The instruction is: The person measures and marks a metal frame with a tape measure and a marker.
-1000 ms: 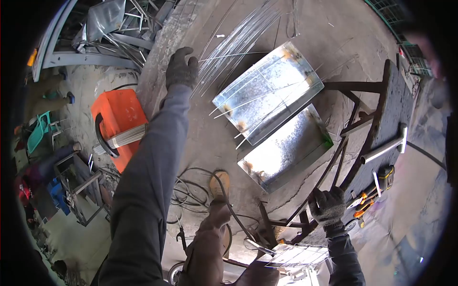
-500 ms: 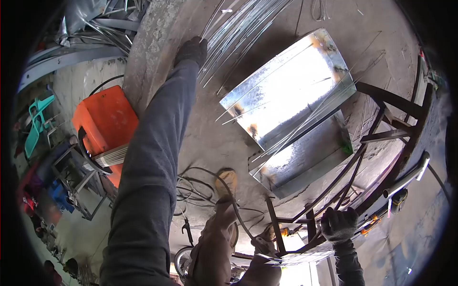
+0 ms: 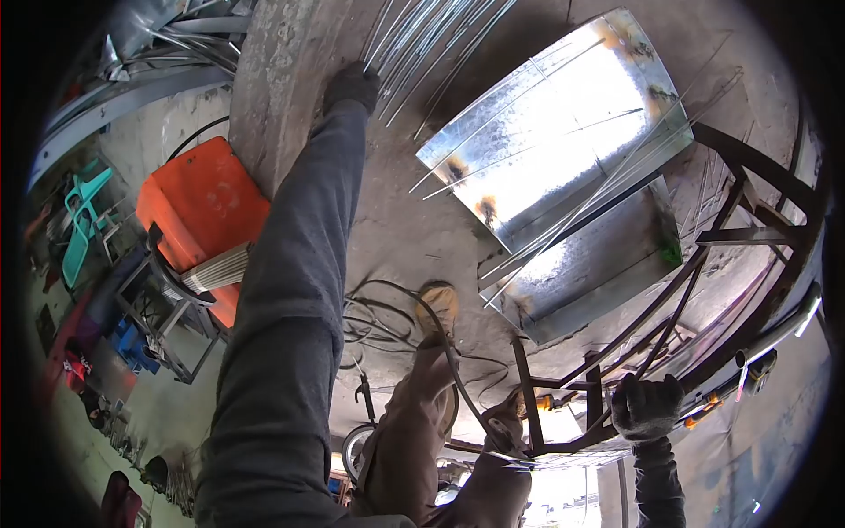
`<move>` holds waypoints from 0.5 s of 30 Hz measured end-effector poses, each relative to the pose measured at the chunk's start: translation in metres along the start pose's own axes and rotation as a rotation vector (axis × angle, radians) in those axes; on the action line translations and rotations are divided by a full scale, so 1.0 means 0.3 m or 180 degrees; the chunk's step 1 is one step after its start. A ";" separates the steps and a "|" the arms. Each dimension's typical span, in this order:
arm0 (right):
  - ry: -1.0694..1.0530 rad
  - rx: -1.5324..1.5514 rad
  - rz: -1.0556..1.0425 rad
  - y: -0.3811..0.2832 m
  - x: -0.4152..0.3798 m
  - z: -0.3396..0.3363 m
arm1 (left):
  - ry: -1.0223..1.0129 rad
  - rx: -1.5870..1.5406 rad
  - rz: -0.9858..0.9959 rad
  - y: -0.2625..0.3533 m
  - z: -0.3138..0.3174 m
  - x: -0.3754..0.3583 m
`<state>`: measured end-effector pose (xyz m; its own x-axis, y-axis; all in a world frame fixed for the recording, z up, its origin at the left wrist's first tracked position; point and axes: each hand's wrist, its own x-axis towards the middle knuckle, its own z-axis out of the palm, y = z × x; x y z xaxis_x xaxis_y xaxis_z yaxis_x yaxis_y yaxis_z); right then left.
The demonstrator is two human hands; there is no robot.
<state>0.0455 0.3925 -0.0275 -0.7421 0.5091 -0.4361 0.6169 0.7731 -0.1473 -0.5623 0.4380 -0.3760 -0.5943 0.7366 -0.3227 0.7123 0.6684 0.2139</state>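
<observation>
My left hand (image 3: 353, 87), in a dark glove, reaches up the floor to the near ends of a bundle of thin metal rods (image 3: 431, 57). Its fingers are curled at the outermost rod and seem closed on it, though the glove hides the grip. At the lower right, my right hand (image 3: 647, 408), also gloved, makes a fist around the edge of a dark metal frame (image 3: 761, 180). Between them lies a shiny sheet-metal box (image 3: 563, 123) with scorched corners. Several loose rods (image 3: 585, 211) lie across it.
An orange casing (image 3: 207, 198) stands left of my forearm. A black cable (image 3: 378, 326) coils by my shoe (image 3: 437, 304). A second sheet-metal piece (image 3: 590, 255) lies beside the box. Scrap metal (image 3: 180, 53) is piled at upper left, and a teal object (image 3: 81, 224) sits below.
The view has shifted, so the box, frame and my right hand appear farther right. My left hand stays by the rod ends and my right hand stays on the frame.
</observation>
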 end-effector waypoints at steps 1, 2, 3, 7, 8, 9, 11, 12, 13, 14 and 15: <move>0.0045 -0.0044 -0.0024 0.003 -0.004 0.004 | -0.0010 0.0018 0.0001 -0.011 -0.006 0.005; 0.0092 -0.0087 -0.0040 0.003 -0.010 0.009 | -0.0409 -0.0062 0.0054 -0.025 -0.017 0.013; 0.0092 -0.0065 -0.0034 0.003 -0.014 0.014 | -0.0806 -0.0141 0.0103 -0.037 -0.026 0.020; 0.0091 -0.0097 -0.0069 0.006 -0.014 0.010 | -0.1004 -0.0120 0.0198 -0.048 -0.012 0.002; 0.0081 -0.0083 -0.0077 0.004 -0.011 0.007 | -0.0831 -0.0125 0.0078 -0.021 -0.018 -0.028; 0.0069 -0.0077 -0.0078 0.003 -0.010 0.003 | -0.0660 -0.0130 -0.0041 0.004 -0.027 -0.054; 0.0007 -0.0091 -0.0095 0.003 -0.007 -0.003 | -0.0746 -0.0174 -0.0273 0.022 -0.032 -0.077; 0.0002 -0.0093 -0.0088 0.005 -0.003 -0.002 | -0.0814 -0.0228 -0.0484 0.038 -0.035 -0.081; 0.0049 -0.0088 -0.0083 0.003 -0.003 -0.002 | -0.0830 -0.0229 -0.0476 0.032 -0.008 -0.087; 0.0093 -0.0076 -0.0085 0.001 -0.004 -0.002 | -0.0582 -0.0268 -0.0251 0.017 0.029 -0.097; 0.0084 -0.0073 -0.0082 0.001 -0.002 -0.002 | -0.0325 -0.0309 -0.0026 0.001 0.060 -0.099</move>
<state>0.0458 0.3927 -0.0269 -0.7644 0.4985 -0.4088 0.5917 0.7944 -0.1376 -0.5377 0.4143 -0.3829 -0.5554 0.7201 -0.4159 0.6651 0.6849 0.2976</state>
